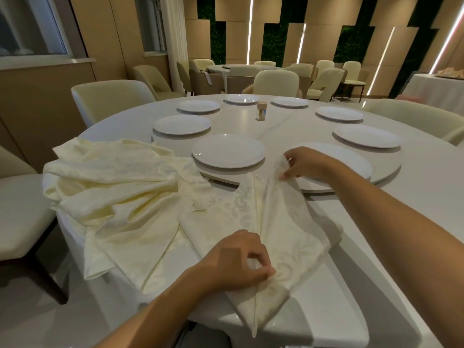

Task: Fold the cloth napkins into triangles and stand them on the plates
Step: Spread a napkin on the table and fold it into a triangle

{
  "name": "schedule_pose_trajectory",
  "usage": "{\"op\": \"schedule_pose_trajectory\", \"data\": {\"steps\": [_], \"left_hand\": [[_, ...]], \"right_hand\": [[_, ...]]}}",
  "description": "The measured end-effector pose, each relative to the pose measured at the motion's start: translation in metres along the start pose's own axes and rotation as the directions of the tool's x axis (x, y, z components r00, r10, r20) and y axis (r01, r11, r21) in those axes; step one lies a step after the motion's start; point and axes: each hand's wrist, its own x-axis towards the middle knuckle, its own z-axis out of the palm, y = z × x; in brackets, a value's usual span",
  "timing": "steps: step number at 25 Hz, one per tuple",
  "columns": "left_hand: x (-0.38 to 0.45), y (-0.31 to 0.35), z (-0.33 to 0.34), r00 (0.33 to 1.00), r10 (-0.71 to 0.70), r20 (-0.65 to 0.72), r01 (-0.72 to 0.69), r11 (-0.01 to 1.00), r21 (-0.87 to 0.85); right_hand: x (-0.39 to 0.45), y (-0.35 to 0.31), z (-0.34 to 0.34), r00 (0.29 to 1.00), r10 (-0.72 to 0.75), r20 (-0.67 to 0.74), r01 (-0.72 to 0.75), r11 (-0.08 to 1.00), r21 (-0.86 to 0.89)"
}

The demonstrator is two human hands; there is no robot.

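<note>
Status: early stage. No folded napkin standing on any plate.

Napkin (273,229) in work: spread on the desk (376,212) at 6 o'clock, near corner hanging over the desk edge. Right half raised and pulled toward the centre crease; fold incomplete, triangle not yet formed.

Left hand (241,262): grasping the napkin at its near end, thumb and fingers pinched on the cloth close to the desk edge. Acts as anchor for the crease.

Right hand (301,164): grasping the far corner of the napkin, pinched between thumb and fingertips, held above the desk at 1 o'clock from the left hand, in front of the nearest right plate (351,156).

Pile (110,187) of loose napkins: heaped at 9 to 10 o'clock on the desk, unfolded, partly draped over the desk edge. Count not readable from the heap.

Plates: eight visible in a ring on the raised turntable (326,189), all bare. Nearest centre plate (228,150) at 12 o'clock from the napkin, just beyond the pile's edge. Small jar (261,111) at the desk centre, well apart from the work.

Remaining, by judgement: finish the present fold, stand the napkin on a plate, then repeat for each of the other plates from the pile. Nearly all of the task outstanding.
</note>
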Motion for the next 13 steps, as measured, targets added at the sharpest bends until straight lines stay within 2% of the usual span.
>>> {"op": "schedule_pose_trajectory", "data": {"steps": [1, 3, 5, 6, 8, 11, 13], "left_hand": [[0.006, 0.002, -0.002, 0.998, -0.052, -0.041, 0.050, 0.998, -0.039], [0.021, 0.005, -0.005, 0.956, -0.241, -0.168, 0.220, 0.966, -0.134], [0.033, 0.007, -0.006, 0.880, -0.440, -0.178, 0.421, 0.897, -0.136], [0.038, 0.006, -0.003, 0.860, -0.486, -0.156, 0.477, 0.874, -0.091], [0.043, 0.010, 0.000, 0.848, -0.510, -0.143, 0.511, 0.859, -0.030], [0.044, 0.013, 0.002, 0.859, -0.492, -0.143, 0.493, 0.869, -0.028], [0.043, 0.012, 0.001, 0.863, -0.486, -0.137, 0.485, 0.874, -0.038]], "right_hand": [[0.001, -0.001, 0.007, 1.000, 0.004, 0.009, -0.005, 0.997, 0.082], [0.002, 0.001, 0.027, 1.000, 0.012, -0.008, -0.011, 0.993, 0.117], [0.002, 0.005, 0.044, 0.997, 0.035, -0.066, -0.025, 0.989, 0.145], [0.003, 0.008, 0.051, 0.994, 0.052, -0.097, -0.036, 0.986, 0.164], [0.003, 0.010, 0.061, 0.986, 0.067, -0.156, -0.038, 0.982, 0.182], [0.005, 0.007, 0.070, 0.977, 0.062, -0.206, -0.023, 0.982, 0.188], [0.005, 0.005, 0.077, 0.974, 0.063, -0.217, -0.036, 0.991, 0.129]]}}
